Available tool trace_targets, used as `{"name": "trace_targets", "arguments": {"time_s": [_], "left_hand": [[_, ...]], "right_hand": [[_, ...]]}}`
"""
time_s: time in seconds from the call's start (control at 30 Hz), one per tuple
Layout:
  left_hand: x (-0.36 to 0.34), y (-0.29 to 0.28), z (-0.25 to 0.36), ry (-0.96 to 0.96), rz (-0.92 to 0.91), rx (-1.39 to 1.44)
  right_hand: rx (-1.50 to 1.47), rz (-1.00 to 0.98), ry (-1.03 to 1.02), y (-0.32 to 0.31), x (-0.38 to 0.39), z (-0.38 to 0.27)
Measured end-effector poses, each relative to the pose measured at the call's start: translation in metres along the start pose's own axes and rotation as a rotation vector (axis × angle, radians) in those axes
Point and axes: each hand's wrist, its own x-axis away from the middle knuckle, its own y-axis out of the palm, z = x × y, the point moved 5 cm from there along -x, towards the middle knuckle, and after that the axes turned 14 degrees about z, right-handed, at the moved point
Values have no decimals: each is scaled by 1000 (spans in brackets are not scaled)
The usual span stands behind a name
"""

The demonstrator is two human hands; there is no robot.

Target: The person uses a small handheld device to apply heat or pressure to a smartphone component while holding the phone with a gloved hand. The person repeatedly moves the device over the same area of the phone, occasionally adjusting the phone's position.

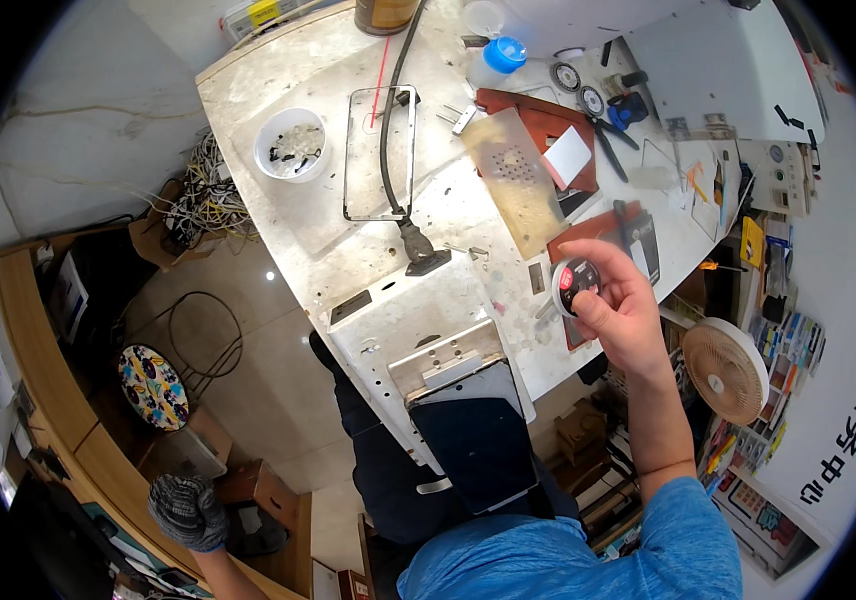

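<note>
Right hand [620, 305] holds a round tape roll [574, 285] over the cluttered workbench [288, 215]

A white cup [291, 143] of small parts and a clear phone frame [380, 152] lie on the counter [278, 230]; a small fan [726, 370] stands beside it, a patterned stool [153, 386] below

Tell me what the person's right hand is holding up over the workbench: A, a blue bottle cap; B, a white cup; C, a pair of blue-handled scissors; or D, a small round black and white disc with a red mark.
D: the right hand grips a small round disc between thumb and fingers, while the scissors, cup and blue cap lie untouched on the workbench.
</note>
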Motion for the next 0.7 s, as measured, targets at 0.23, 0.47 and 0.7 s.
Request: {"name": "trace_targets", "arguments": {"time_s": [0.23, 0.47, 0.7], "left_hand": [[-3, -2, 5, 103, 84, -36], [-7, -3, 9, 34, -34, 30], [-9, -3, 17, -48, -147, 97]], "right_hand": [[-39, -16, -36, 14, -12, -14], [-80, -67, -66, 32, -25, -27], [-93, -70, -132, 44, -33, -32]]}}
